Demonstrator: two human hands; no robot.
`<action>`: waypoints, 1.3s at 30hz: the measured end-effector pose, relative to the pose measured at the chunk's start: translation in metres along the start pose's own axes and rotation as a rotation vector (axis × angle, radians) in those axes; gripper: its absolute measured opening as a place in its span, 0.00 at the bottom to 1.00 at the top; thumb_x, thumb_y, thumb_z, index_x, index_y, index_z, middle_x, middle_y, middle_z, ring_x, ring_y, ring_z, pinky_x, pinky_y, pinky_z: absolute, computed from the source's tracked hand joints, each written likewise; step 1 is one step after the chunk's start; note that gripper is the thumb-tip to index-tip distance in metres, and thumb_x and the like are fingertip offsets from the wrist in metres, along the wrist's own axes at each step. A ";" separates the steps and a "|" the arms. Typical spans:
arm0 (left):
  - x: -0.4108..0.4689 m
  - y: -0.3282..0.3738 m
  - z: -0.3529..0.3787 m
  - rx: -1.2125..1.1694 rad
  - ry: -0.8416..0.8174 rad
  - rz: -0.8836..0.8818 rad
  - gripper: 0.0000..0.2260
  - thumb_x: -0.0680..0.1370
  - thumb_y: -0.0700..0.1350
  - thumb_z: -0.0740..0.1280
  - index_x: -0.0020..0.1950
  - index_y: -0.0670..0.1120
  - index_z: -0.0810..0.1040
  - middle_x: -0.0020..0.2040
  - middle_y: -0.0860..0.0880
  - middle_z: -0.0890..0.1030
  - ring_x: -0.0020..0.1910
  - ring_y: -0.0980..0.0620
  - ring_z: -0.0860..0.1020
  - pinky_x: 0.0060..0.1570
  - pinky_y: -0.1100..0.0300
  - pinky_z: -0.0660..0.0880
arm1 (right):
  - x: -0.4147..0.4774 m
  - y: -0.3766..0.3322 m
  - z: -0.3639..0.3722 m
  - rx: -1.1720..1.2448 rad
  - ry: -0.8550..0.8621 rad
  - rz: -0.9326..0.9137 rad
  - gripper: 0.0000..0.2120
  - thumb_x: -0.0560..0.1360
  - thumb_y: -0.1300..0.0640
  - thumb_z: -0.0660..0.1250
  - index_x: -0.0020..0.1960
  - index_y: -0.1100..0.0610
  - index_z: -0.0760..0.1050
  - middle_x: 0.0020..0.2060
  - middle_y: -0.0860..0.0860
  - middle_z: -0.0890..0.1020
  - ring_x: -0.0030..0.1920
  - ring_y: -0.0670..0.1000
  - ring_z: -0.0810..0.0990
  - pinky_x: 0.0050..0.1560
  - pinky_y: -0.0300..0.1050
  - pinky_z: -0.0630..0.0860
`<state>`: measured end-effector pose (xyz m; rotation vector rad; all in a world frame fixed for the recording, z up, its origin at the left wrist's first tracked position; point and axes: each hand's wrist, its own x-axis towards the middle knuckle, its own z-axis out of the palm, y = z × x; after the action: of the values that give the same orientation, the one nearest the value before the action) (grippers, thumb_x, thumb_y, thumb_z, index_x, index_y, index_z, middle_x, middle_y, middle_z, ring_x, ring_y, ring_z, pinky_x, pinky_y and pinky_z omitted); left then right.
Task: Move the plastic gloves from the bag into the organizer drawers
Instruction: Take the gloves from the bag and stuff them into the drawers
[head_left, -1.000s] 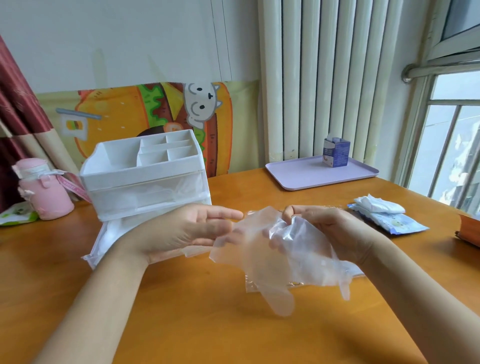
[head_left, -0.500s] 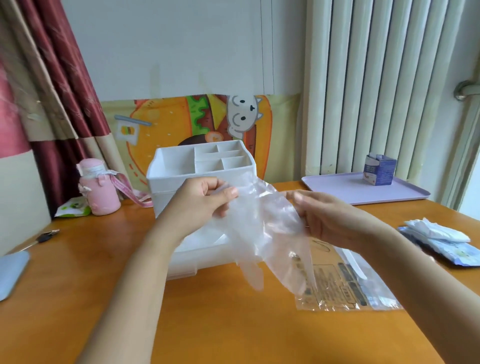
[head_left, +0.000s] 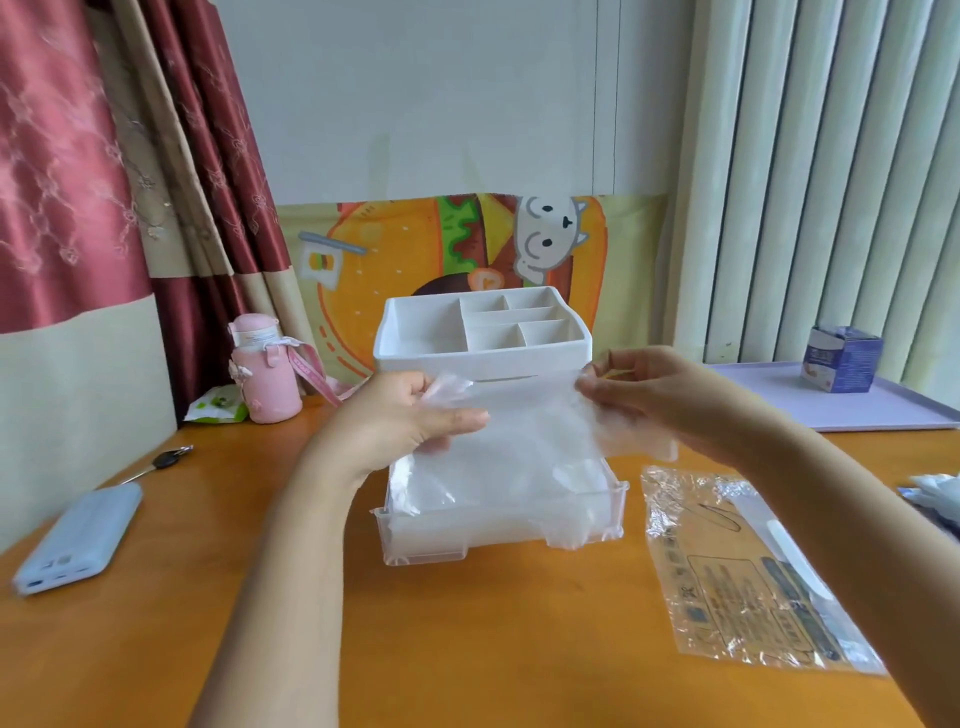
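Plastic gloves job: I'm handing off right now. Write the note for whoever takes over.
Left hand: pinches the left edge of a plastic glove.
Right hand: pinches its right edge.
The glove is spread between them, above the pulled-out bottom drawer of the white organizer. The bag lies flat on the table, right of the drawer.
Done: this glove is out of the bag; clear plastic seems to lie in the drawer already.
Left: lower the glove into the drawer; whether the bag holds more cannot be told.

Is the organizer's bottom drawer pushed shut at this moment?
No, the clear drawer stands pulled out toward the person from the white organizer, its inside open to view.
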<state>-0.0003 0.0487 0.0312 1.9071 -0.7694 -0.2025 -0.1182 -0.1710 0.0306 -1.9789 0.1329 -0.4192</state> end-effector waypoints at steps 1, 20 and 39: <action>0.001 0.000 0.003 0.020 -0.005 0.004 0.16 0.69 0.47 0.77 0.52 0.43 0.79 0.51 0.55 0.81 0.40 0.58 0.80 0.39 0.70 0.75 | 0.002 -0.005 0.000 -0.034 0.009 -0.022 0.07 0.72 0.49 0.71 0.38 0.52 0.79 0.30 0.49 0.80 0.33 0.50 0.70 0.34 0.39 0.66; 0.012 -0.020 -0.007 0.153 0.204 -0.210 0.14 0.78 0.47 0.68 0.40 0.37 0.82 0.35 0.41 0.83 0.24 0.55 0.77 0.37 0.62 0.73 | 0.028 0.009 0.018 -0.775 0.462 -0.146 0.09 0.72 0.52 0.72 0.51 0.53 0.77 0.43 0.47 0.75 0.48 0.51 0.75 0.42 0.41 0.66; 0.010 -0.019 0.004 0.735 0.476 -0.193 0.06 0.77 0.47 0.67 0.47 0.44 0.77 0.39 0.48 0.77 0.39 0.46 0.75 0.31 0.58 0.67 | 0.029 0.010 0.088 -0.855 -0.300 0.324 0.28 0.79 0.41 0.59 0.73 0.56 0.64 0.71 0.52 0.69 0.70 0.55 0.66 0.65 0.45 0.64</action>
<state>0.0137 0.0451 0.0153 2.5801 -0.3444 0.4709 -0.0595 -0.1080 -0.0050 -2.7620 0.4976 0.1975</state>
